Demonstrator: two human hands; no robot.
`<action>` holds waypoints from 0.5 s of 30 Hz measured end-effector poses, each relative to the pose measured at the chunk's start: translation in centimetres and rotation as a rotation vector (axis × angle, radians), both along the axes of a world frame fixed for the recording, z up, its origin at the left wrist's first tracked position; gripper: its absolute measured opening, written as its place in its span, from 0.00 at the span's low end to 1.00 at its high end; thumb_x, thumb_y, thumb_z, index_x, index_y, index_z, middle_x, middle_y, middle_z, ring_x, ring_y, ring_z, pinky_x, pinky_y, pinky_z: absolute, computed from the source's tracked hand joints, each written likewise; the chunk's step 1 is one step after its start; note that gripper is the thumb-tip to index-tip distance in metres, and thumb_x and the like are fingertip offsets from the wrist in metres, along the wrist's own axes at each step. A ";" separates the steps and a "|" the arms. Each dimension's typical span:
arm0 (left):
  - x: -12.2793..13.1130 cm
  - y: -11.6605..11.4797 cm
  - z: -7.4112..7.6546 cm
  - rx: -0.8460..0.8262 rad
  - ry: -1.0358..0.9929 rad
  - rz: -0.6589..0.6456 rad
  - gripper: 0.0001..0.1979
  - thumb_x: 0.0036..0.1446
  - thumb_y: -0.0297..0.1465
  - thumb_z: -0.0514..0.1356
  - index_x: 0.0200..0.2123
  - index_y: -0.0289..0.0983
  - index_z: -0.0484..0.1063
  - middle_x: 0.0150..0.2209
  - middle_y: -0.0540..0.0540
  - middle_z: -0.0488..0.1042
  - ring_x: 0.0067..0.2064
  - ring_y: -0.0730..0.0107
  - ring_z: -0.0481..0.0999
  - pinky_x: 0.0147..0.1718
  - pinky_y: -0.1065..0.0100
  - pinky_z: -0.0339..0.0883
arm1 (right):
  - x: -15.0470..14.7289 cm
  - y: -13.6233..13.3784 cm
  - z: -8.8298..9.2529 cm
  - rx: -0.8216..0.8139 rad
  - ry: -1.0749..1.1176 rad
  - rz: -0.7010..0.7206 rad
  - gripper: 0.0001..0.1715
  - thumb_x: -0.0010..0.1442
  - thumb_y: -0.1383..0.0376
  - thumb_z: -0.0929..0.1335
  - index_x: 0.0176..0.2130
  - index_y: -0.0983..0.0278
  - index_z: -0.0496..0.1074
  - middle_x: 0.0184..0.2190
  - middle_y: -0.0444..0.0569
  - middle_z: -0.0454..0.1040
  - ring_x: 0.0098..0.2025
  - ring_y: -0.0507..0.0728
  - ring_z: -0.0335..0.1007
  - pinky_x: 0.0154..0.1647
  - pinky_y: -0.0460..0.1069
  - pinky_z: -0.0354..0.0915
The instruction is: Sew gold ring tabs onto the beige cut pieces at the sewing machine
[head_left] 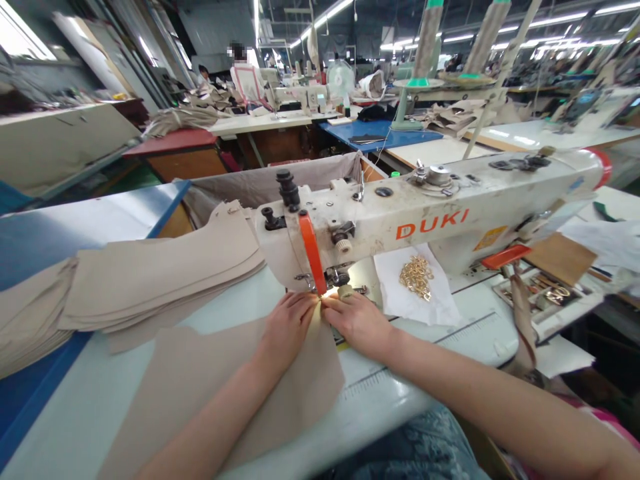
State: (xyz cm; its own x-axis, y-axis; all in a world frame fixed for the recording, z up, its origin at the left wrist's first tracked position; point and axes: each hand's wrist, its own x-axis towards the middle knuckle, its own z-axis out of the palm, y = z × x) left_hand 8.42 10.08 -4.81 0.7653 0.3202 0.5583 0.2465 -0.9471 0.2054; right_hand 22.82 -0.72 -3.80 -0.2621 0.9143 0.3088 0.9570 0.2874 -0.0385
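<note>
My left hand [286,328] lies flat on a beige fabric piece [200,363], its fingers close together beside the needle area of a white sewing machine [370,220]. From the other side my right hand [360,323] reaches in, thumb and fingers drawn together at the fabric's edge under the needle. A lamp lights the spot between both hands. An orange guard [313,253] hangs down just above the fingertips. The needle tip and whatever small part lies there are hidden by the fingers.
Layered beige fabric pieces [160,280] lie left of the machine. Gold metal rings or links [416,277] rest on white paper [445,307] under the arm. Farther right is a tray of small parts [545,293]. Thread cones [427,40] stand behind; another person [247,80] is in the background.
</note>
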 end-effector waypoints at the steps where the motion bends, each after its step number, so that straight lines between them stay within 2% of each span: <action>1: -0.1 0.0 0.0 -0.006 -0.001 0.000 0.13 0.62 0.28 0.50 0.35 0.38 0.75 0.34 0.45 0.79 0.38 0.64 0.76 0.41 0.60 0.74 | 0.0 -0.1 0.0 0.015 0.005 0.001 0.06 0.64 0.70 0.64 0.37 0.68 0.71 0.42 0.54 0.74 0.41 0.58 0.68 0.41 0.52 0.63; 7: -0.8 -0.7 -0.5 -0.011 0.036 0.028 0.14 0.63 0.30 0.49 0.42 0.35 0.74 0.41 0.41 0.78 0.45 0.61 0.75 0.46 0.56 0.72 | 0.1 -0.7 -0.3 0.096 0.032 0.079 0.05 0.63 0.69 0.65 0.36 0.67 0.71 0.43 0.52 0.75 0.45 0.57 0.68 0.47 0.51 0.62; 11: -1.3 -0.8 -0.8 0.046 0.125 0.023 0.16 0.65 0.30 0.45 0.45 0.33 0.72 0.46 0.40 0.76 0.49 0.62 0.74 0.48 0.57 0.72 | 0.2 -0.7 -0.4 0.076 0.039 0.106 0.05 0.62 0.68 0.66 0.36 0.68 0.72 0.42 0.51 0.75 0.45 0.57 0.69 0.48 0.51 0.63; 15: -1.5 -0.6 -1.0 0.150 0.176 -0.023 0.18 0.65 0.29 0.43 0.46 0.32 0.71 0.45 0.39 0.76 0.51 0.62 0.73 0.49 0.60 0.71 | 0.2 -0.5 -0.6 0.081 0.052 0.114 0.05 0.62 0.69 0.66 0.36 0.68 0.72 0.42 0.51 0.75 0.45 0.56 0.69 0.49 0.51 0.62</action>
